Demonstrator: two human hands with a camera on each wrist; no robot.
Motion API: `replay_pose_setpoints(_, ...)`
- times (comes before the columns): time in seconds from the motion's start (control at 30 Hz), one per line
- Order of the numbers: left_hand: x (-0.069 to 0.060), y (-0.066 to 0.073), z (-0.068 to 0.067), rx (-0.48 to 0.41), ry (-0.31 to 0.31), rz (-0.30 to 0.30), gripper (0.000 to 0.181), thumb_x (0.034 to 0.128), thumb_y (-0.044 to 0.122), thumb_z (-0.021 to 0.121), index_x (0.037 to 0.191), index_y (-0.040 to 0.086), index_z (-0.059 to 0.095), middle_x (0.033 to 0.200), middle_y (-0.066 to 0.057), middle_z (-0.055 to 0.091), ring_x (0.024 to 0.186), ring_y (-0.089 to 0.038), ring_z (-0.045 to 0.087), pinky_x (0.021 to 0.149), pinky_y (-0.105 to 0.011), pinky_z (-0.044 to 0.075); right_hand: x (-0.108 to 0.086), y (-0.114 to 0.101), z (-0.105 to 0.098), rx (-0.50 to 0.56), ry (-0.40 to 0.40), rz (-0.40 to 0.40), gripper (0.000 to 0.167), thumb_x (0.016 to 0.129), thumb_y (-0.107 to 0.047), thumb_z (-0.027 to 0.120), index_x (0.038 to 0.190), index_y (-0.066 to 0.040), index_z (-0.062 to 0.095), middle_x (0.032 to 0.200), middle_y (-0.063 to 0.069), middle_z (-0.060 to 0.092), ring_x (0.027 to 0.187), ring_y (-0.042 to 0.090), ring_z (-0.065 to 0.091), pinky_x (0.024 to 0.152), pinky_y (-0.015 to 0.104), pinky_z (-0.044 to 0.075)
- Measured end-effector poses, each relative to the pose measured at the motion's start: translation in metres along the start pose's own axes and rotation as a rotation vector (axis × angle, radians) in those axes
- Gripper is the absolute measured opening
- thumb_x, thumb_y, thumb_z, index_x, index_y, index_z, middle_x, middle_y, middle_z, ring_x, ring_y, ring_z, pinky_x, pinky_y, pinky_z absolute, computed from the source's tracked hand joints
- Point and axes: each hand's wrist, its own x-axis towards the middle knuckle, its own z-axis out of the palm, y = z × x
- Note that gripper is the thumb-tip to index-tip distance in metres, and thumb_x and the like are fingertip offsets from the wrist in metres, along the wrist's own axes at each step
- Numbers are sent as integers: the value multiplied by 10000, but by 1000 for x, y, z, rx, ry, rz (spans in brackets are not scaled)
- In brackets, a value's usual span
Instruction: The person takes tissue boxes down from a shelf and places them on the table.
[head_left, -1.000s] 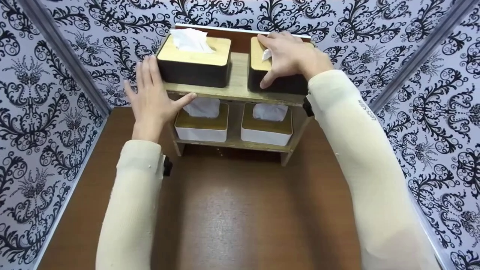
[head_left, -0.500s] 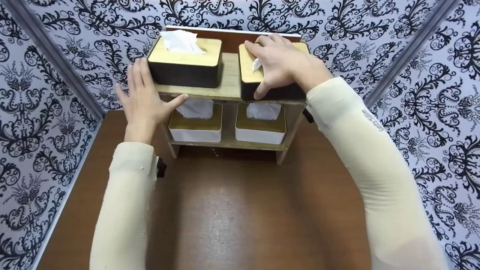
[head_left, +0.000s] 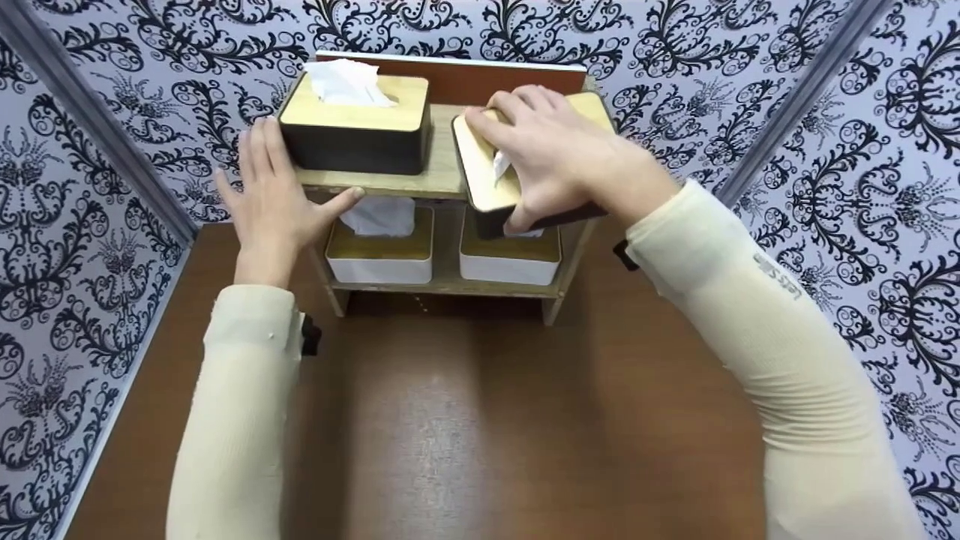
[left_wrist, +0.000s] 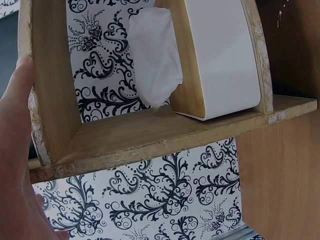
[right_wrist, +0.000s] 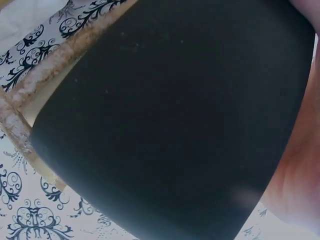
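Observation:
My right hand (head_left: 559,157) grips the right-hand black tissue box (head_left: 480,180) across its wooden lid, thumb on the front side. The box sits askew, its front left corner jutting past the front edge of the wooden shelf (head_left: 441,166). In the right wrist view its dark side (right_wrist: 175,110) fills most of the frame. At the upper board's left end, my left hand (head_left: 270,199) rests with straight fingers against the shelf and thumb along its front edge. Next to those fingers stands another black tissue box (head_left: 352,146) with a tissue sticking up.
On the lower board stand two white tissue boxes, one on the left (head_left: 379,270) and one on the right (head_left: 510,270), the latter partly hidden by the black box. Patterned walls (head_left: 82,187) surround the shelf on a brown wooden surface (head_left: 442,420).
My right hand has drawn the right black tissue box forward and turned it, so its front overhangs the shelf. My left hand has stayed at the shelf's left end. The view has shifted slightly right.

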Motion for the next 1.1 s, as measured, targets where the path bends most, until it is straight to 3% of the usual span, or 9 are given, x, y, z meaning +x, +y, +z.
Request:
replay_pose_setpoints(0.3, 0, -2, 2, -4, -10, -3, 1364, 651, 888, 558, 1550, 164, -169, 1651, -76, -132, 1531, -299, -92, 1164, -707, -61, -17, -25, 20, -42, 8, -106, 1338, 558, -635, 830, 1581, -182, 95, 1553, 213, 267, 1422, 396, 267, 1207, 612, 176)
replay_pose_setpoints(0.6, -2, 0, 1, -13, -17, -5, 1363, 645, 905, 533, 1550, 170, -172, 1649, -63, -147, 1531, -281, -103, 1169, -690, -80, -36, -46, 44, -109, 30, -203, 1343, 545, -660, 816, 1577, -155, 119, 1561, 232, 256, 1427, 400, 267, 1223, 572, 171)
replay_pose_setpoints(0.83, -1, -1, -1, -16, -19, 1, 1352, 656, 901, 529, 1549, 173, -180, 1648, -60, -157, 1529, -281, -114, 1173, -668, -114, -49, -52, 66, -155, 85, -282, 1315, 537, -655, 803, 1558, -105, 182, 1468, 192, 364, 1356, 383, 333, 1210, 560, 218)
replay_pose_setpoints(1.1, 1, -1, 2, -14, -25, 9, 1353, 659, 904, 520, 1545, 168, -191, 1645, -63, -168, 1527, -295, -121, 1167, -677, -115, -58, -53, 96, -140, 129, -293, 1261, 549, -650, 787, 1542, -108, 232, 1441, 163, 401, 1337, 365, 365, 1189, 563, 262)
